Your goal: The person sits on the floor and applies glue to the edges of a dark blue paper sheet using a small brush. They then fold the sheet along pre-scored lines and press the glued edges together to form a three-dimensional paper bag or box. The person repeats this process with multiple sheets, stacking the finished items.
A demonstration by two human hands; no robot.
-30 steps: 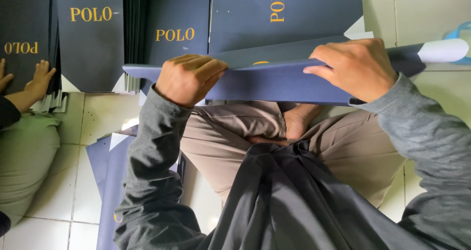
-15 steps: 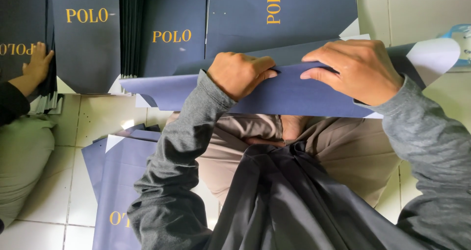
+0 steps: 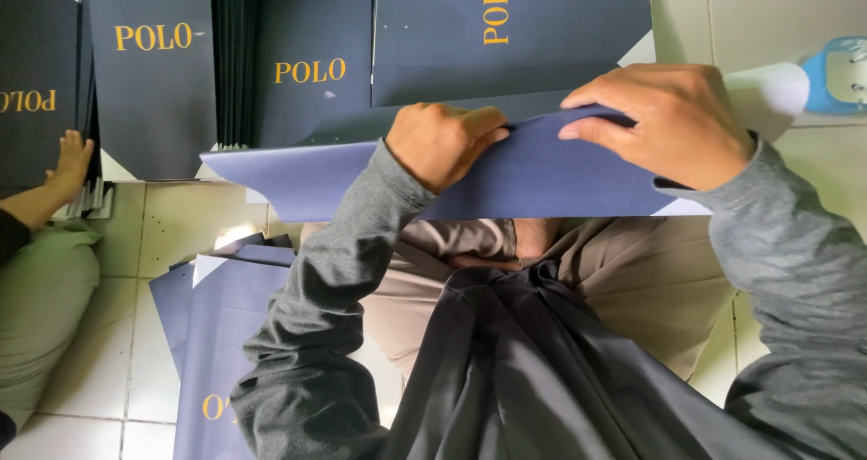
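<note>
- Left hand [image 3: 444,142]: fist closed on the near fold of a navy paper sheet [image 3: 542,176], knuckles pressing the crease down.
- Right hand [image 3: 664,121]: fingers curled over the sheet's upper edge, thumb beneath, pinching the folded flap shut.
- Sheet position: held across the lap above the knees, long axis left to right, its left end [image 3: 262,176] free in the air over the white tiled floor [image 3: 163,225].
- Beyond the hands: finished navy paper bags [image 3: 153,72] with gold lettering standing in rows, touching one another.
- On the floor by the left knee: a stack of flat navy sheets [image 3: 226,334].
- Far left: a co-worker's hand [image 3: 68,167] rests against the bag row.
- Top right: a blue and white object [image 3: 835,72], partly cut off; kind unclear.
- Judgement on the fold: keep the two edges aligned before pressing, run the left knuckles along the crease while the right hand pins the flap, and support the free end so it does not drag the fold askew.
</note>
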